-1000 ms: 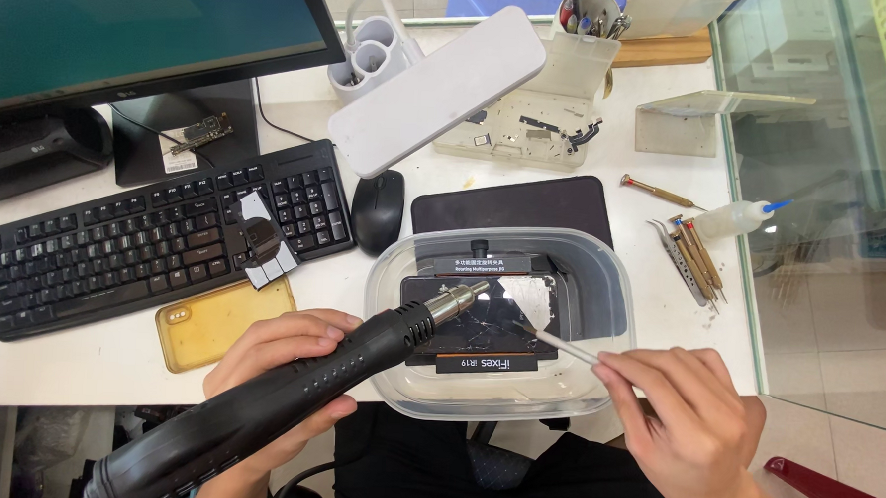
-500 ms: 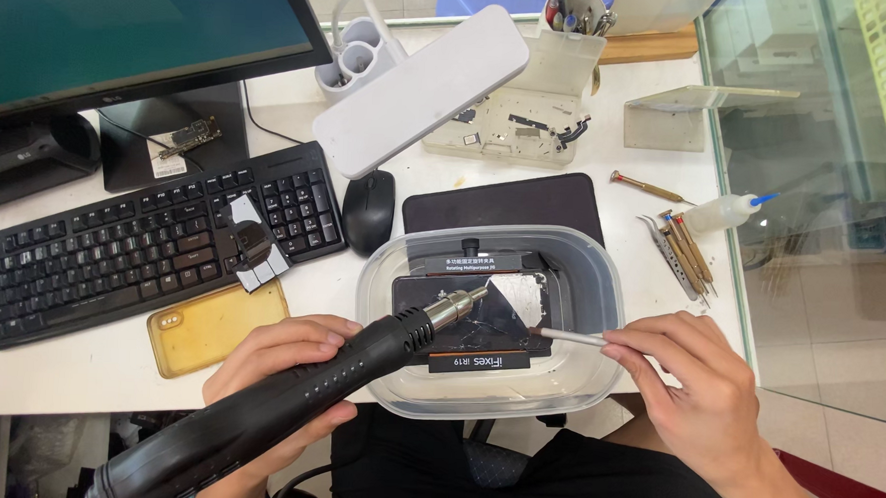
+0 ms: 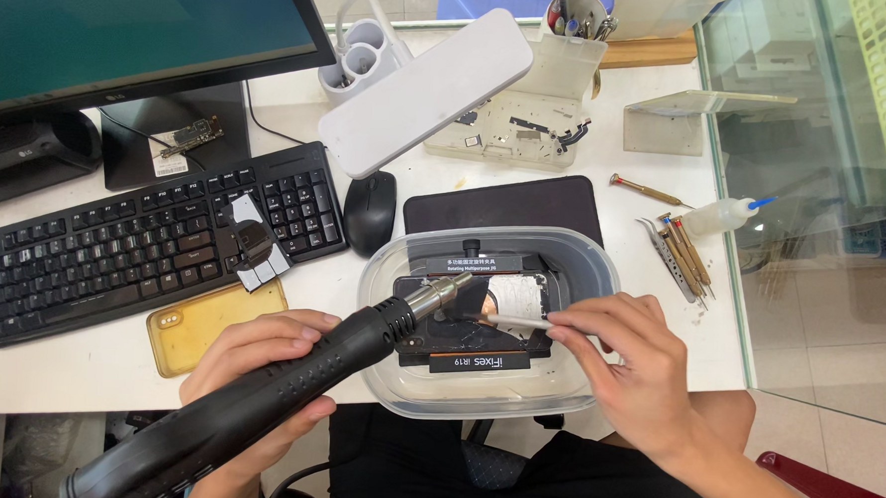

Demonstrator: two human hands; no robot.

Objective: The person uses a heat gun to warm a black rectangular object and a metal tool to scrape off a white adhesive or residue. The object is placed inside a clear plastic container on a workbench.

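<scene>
Head view: left hand [image 3: 258, 370] wraps the black hot-air gun [image 3: 287, 392], nozzle over the small board [image 3: 505, 302] clamped in a black holder [image 3: 469, 330] inside the clear tub [image 3: 582, 255]; right hand [image 3: 637, 377] pinches tweezers [image 3: 519, 322] at the board; board judged light, thin, fragile; best gripped by its edges.

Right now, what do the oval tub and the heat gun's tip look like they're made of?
Oval tub: clear, slightly glossy plastic, by the look; the desk shows through its wall. Heat gun's tip: bare silvery metal, likely steel, shiny against the matte black, probably plastic, body in the left hand.
</scene>
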